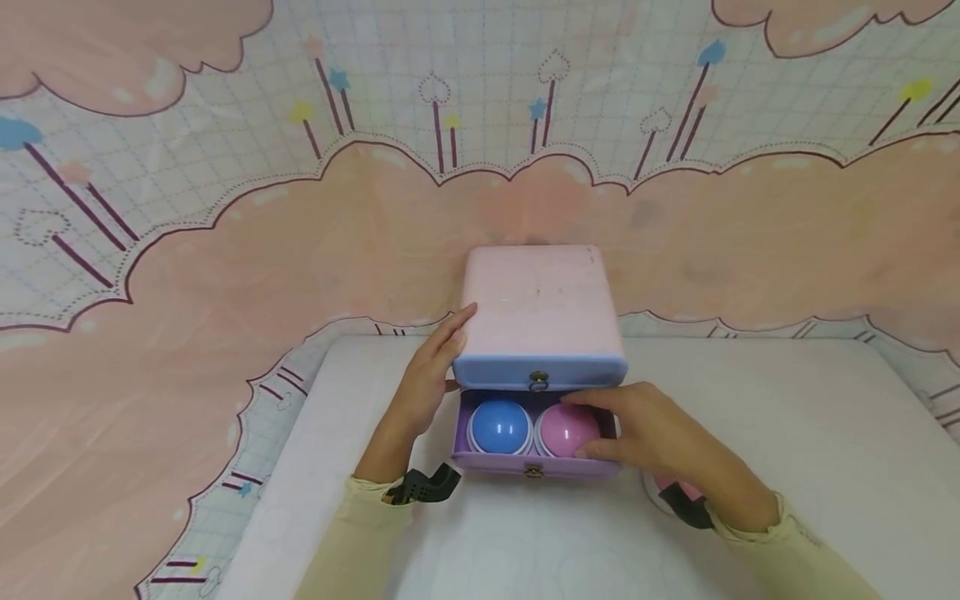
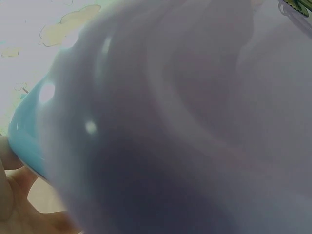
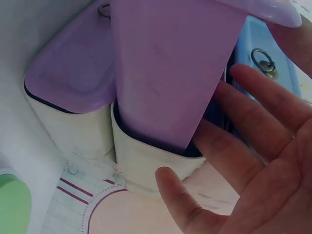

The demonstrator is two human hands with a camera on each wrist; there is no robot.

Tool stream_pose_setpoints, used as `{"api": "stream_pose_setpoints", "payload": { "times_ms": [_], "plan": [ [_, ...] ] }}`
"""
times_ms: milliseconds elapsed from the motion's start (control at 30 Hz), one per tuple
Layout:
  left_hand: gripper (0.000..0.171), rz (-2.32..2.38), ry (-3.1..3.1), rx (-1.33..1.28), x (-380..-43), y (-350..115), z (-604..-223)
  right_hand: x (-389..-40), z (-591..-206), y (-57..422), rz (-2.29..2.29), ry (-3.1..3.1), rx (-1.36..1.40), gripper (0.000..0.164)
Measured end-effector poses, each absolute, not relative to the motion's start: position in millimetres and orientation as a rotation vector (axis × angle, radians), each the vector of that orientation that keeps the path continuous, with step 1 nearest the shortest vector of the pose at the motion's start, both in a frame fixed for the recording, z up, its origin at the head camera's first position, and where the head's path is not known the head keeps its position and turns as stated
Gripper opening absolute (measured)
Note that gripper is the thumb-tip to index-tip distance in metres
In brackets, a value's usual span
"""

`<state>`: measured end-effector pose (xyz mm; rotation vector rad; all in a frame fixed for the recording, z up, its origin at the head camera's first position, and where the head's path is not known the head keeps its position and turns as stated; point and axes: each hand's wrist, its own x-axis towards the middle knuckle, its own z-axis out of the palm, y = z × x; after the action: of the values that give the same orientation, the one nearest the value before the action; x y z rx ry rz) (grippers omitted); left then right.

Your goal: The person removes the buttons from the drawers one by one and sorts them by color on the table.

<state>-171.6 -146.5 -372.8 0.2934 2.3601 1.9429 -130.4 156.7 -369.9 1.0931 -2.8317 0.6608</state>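
Found pink ball (image 1: pixel 567 429) in right end of purple drawer (image 1: pixel 487 464), standing open toward near edge of counter (image 1: pixel 720 400) from box (image 1: pixel 540 300) at far edge; beside blue ball (image 1: pixel 499 427), round, without long axis. Noted right hand (image 1: pixel 654 423), the nearer, extended from right with fingers clamped across pink ball, front to back. Recorded left hand (image 1: pixel 425 373) at box's left side, with fingers straight against it.

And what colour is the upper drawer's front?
Light blue; that front shows best in the head view.

Three drawers (image 3: pixel 170 73) (one blue, two purple), two balls (image 1: pixel 500 427) inside one, two hands (image 1: pixel 429 367)
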Motion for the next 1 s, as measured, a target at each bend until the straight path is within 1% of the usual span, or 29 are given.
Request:
{"api": "stream_pose_setpoints", "payload": {
  "times_ms": [300,533,633,1000],
  "plan": [
    [0.044,1.944,2.358,0.318,-172.4,-144.9,-372.9,-130.2,-369.5,156.2,0.608,-2.875,1.087,0.063],
    [0.044,1.958,2.348,0.297,-171.6,-145.6,-373.8,-130.6,-374.4,154.6,0.559,-2.858,1.143,0.055],
    [0.044,1.947,2.356,0.298,-171.3,-145.3,-374.1,-131.0,-376.8,154.1,0.532,-2.856,1.155,0.054],
    [0.046,1.995,2.31,0.336,-172.2,-146.6,-374.5,-133.4,-382.1,147.3,0.55,-2.912,1.183,0.066]
  ]
}}
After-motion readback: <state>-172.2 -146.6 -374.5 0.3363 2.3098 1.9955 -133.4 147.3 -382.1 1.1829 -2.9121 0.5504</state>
